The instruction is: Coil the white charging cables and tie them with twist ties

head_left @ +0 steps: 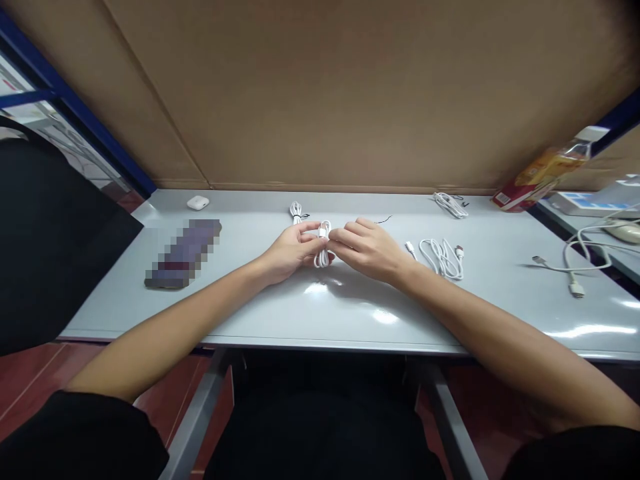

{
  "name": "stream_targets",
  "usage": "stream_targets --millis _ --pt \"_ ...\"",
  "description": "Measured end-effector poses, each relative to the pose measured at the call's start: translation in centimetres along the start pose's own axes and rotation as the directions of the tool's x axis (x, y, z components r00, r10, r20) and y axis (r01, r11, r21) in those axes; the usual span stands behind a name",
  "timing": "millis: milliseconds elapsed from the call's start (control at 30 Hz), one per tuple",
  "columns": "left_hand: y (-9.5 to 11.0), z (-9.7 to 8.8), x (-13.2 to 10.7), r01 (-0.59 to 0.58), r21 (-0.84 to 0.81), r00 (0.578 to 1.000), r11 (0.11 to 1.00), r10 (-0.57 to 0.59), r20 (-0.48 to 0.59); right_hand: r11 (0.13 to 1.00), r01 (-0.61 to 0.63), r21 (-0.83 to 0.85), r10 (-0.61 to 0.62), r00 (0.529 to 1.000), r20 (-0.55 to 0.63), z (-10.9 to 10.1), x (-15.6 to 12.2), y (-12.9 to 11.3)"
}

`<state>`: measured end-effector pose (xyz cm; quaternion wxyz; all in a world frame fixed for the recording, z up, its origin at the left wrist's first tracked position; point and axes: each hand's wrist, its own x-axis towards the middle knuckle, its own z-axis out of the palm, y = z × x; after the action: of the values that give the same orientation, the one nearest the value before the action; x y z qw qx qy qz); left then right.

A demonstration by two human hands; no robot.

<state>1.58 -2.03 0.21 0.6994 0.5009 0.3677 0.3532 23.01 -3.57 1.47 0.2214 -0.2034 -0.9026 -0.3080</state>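
A coiled white USB cable (322, 257) is held upright over the middle of the desk, its plug near the top of the bundle. My left hand (293, 252) grips the coil from the left, thumb in front and fingers behind. On the other side, my right hand (367, 248) has its fingers closed in a pinch against the same cable; its fingertips are partly hidden. Just behind my left hand lies a bundled white cable (296, 212) with a black tie. A loose dark twist tie (384, 220) rests beyond my right hand.
A loosely coiled cable (443, 259) and a tied bundle (451, 205) lie to the right. Farther right are a loose white cable (575, 269) and a tilted drink bottle (545, 170). At left sit a blurred-out phone (185, 253), an earbud case (198, 202) and a black chair back (55, 247).
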Motion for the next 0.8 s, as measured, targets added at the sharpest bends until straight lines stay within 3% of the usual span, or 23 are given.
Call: stream_targets --millis 167,300,433,533,667,800 --pt "0.1 0.2 -0.1 -0.002 0.005 0.998 1.000 0.002 -0.068 0.981 -0.124 0.147 0.110 0.989 0.101 0.7 -0.1 -0.4" --pt "0.1 0.3 -0.1 -0.056 0.031 0.994 0.998 0.059 -0.089 0.881 -0.347 0.321 0.341 0.937 0.078 1.4 -0.1 -1.3" --pt "-0.1 0.3 -0.1 -0.119 0.063 0.988 0.991 0.125 -0.095 0.550 -0.596 0.585 0.612 0.764 0.204 1.2 0.4 -2.0" --pt "-0.3 0.3 0.1 -0.190 0.146 0.973 0.971 0.206 -0.100 0.246 -0.707 0.663 0.694 0.606 0.390 0.5 1.0 -1.9" --pt "-0.4 0.3 0.3 -0.303 0.284 0.934 0.910 0.342 -0.100 -0.129 -0.733 0.668 0.647 0.448 0.617 -0.3 1.5 -1.7" --pt "-0.3 0.3 -0.2 -0.465 0.412 0.865 0.784 0.501 0.021 -0.445 -0.647 0.619 0.540 0.358 0.762 -0.5 1.3 -1.4"
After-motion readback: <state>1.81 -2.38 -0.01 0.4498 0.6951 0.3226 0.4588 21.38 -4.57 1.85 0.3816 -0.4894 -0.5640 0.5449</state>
